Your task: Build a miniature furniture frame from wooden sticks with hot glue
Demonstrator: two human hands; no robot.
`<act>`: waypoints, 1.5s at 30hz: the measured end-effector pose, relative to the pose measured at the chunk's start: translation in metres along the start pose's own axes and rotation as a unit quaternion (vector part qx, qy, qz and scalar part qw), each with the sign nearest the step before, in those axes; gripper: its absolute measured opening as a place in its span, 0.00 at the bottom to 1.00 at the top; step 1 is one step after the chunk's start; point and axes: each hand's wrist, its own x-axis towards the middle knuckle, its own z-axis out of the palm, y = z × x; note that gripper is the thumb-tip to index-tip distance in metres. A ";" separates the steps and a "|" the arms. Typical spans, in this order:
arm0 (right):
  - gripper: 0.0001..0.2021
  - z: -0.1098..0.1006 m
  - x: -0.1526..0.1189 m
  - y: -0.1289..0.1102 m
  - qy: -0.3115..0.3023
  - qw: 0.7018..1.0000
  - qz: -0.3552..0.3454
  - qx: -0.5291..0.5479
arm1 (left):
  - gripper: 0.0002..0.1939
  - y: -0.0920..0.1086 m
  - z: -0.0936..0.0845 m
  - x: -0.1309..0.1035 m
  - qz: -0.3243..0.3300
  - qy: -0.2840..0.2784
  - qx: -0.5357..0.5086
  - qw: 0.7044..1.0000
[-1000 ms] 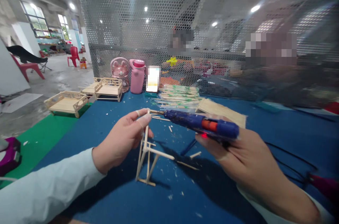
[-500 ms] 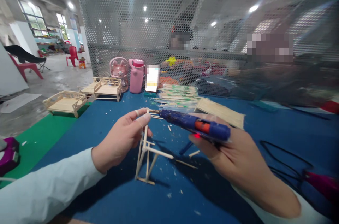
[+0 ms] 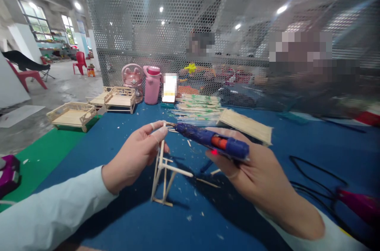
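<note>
My left hand (image 3: 139, 154) pinches the top of a small frame of thin wooden sticks (image 3: 162, 177), which stands tilted over the blue table. In my right hand (image 3: 255, 179) is a blue hot glue gun (image 3: 204, 137) with an orange part in its body and a red light glowing below. Its nozzle points left and meets the stick end at my left fingertips; whether glue is coming out is too small to tell. The fingertips hide the top joint of the frame.
Miniature wooden beds (image 3: 71, 115) stand at the left, with a pink bottle (image 3: 152, 84) and a lit phone (image 3: 170, 88) behind. Bundled sticks (image 3: 198, 106) and a slatted wooden panel (image 3: 246, 125) lie at the back. A black cord (image 3: 317, 166) loops at right; people sit beyond the mesh screen.
My right hand and the glue gun have shifted slightly left, the nozzle staying at my left fingertips. My left hand and the stick frame hold nearly still as the whole view drifts slightly.
</note>
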 end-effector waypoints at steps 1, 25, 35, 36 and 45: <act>0.13 -0.001 -0.001 0.000 0.002 1.000 0.004 -0.001 | 0.27 0.000 0.000 0.000 -0.001 -0.001 0.000 1.000; 0.09 -0.007 -0.020 0.008 0.037 0.998 0.052 -0.022 | 0.26 -0.002 -0.002 0.002 0.007 0.005 -0.002 1.000; 0.11 -0.006 -0.020 0.007 0.049 0.997 0.016 -0.049 | 0.25 -0.002 -0.001 0.002 0.006 0.004 0.003 1.000; 0.10 -0.006 -0.020 0.008 0.052 0.997 0.021 -0.051 | 0.25 -0.002 -0.001 0.002 0.005 0.003 0.004 1.000; 0.10 -0.004 -0.021 0.009 0.055 0.996 0.040 -0.049 | 0.25 -0.002 -0.001 0.002 0.008 0.000 0.005 1.000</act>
